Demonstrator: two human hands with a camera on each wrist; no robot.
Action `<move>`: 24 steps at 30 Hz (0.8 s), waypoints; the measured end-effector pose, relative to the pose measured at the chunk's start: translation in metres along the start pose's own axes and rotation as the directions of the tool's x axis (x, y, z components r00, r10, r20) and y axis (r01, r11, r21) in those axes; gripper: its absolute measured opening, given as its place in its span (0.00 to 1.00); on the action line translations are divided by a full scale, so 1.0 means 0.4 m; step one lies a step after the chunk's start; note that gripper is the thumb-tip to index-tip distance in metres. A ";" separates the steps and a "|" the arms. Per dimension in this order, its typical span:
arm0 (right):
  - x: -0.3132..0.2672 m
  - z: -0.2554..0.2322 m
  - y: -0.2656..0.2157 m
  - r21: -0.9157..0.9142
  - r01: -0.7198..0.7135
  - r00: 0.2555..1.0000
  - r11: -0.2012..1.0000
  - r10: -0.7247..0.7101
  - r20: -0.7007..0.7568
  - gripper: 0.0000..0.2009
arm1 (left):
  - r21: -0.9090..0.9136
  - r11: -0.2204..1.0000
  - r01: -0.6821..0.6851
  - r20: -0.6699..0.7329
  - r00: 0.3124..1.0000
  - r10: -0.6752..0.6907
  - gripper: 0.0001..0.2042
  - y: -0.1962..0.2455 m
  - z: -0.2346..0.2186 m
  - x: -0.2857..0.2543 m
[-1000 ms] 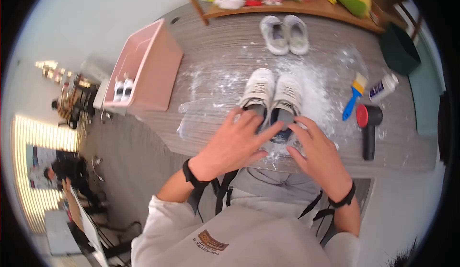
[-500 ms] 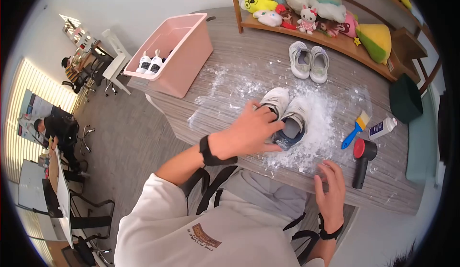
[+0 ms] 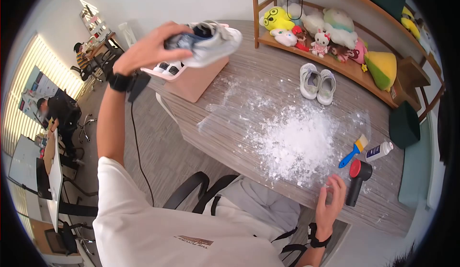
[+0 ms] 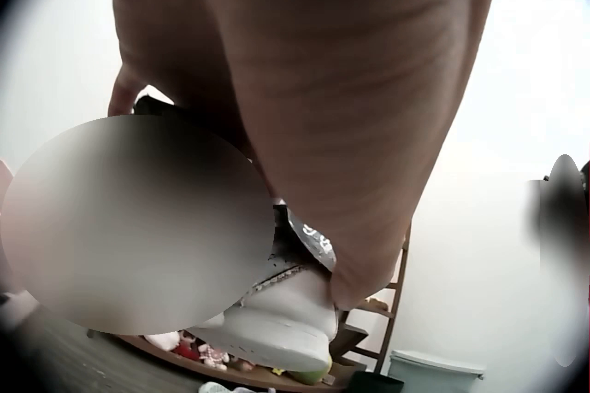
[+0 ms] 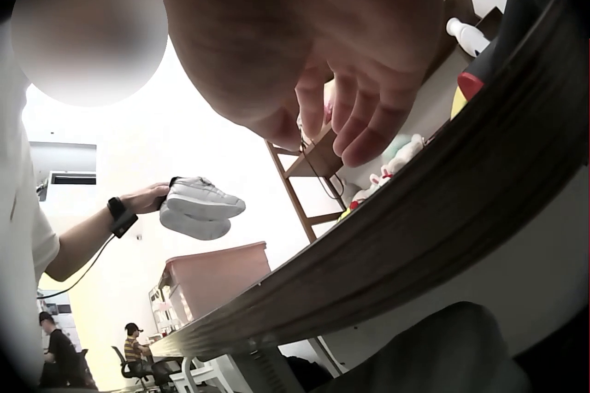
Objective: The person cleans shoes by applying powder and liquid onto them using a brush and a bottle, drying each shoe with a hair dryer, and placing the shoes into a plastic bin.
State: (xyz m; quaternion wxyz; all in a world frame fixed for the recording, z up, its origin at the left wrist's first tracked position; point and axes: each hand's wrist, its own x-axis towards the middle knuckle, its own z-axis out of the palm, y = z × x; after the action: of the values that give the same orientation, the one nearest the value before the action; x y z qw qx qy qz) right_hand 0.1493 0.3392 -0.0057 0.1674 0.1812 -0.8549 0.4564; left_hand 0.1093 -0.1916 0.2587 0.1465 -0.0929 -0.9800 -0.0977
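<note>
In the head view my left hand [image 3: 155,49] grips a pair of white shoes [image 3: 215,46] by their heel ends, held in the air above the pink bin [image 3: 203,80]. The right wrist view shows both shoes [image 5: 201,204] side by side in that hand. In the left wrist view a white shoe [image 4: 277,319] hangs below the thumb; a blurred patch hides much there. My right hand [image 3: 330,202] hovers at the table's front edge, fingers loosely bent and holding nothing, left of the black and red tool [image 3: 357,183].
White powder [image 3: 302,142] lies mid-table. Behind it stands another pair of shoes [image 3: 317,85]. A blue brush [image 3: 353,151] and a white bottle [image 3: 378,151] lie at the right. A shelf with plush toys [image 3: 320,44] is at the back; black-and-white shoes [image 3: 167,68] sit in the bin.
The white shoes have been lifted off the powdered table and carried up and left in my left hand. My right hand has drawn back from the shoes to the table's front edge.
</note>
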 end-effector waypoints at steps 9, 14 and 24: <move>-0.006 0.040 0.038 0.084 -0.081 0.996 0.993 0.083 -0.021 0.16 | -0.108 0.968 0.226 -0.080 0.969 -0.235 0.17 -0.293 0.002 0.093; -0.005 0.044 0.042 0.024 -0.088 0.996 0.996 0.089 -0.022 0.16 | -0.103 0.961 0.257 -0.026 0.965 -0.261 0.21 -0.329 0.118 0.053; 0.004 0.046 0.039 0.006 -0.107 0.994 0.994 0.107 0.012 0.13 | -0.056 0.890 0.452 0.107 0.889 -0.445 0.30 -0.341 0.046 0.002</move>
State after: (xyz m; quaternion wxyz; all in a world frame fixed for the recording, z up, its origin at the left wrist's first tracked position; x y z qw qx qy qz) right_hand 0.1384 0.3317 -0.0259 0.1370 0.1385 -0.8629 0.4663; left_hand 0.0748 -0.3190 0.2192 0.0713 0.1257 -0.9759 -0.1634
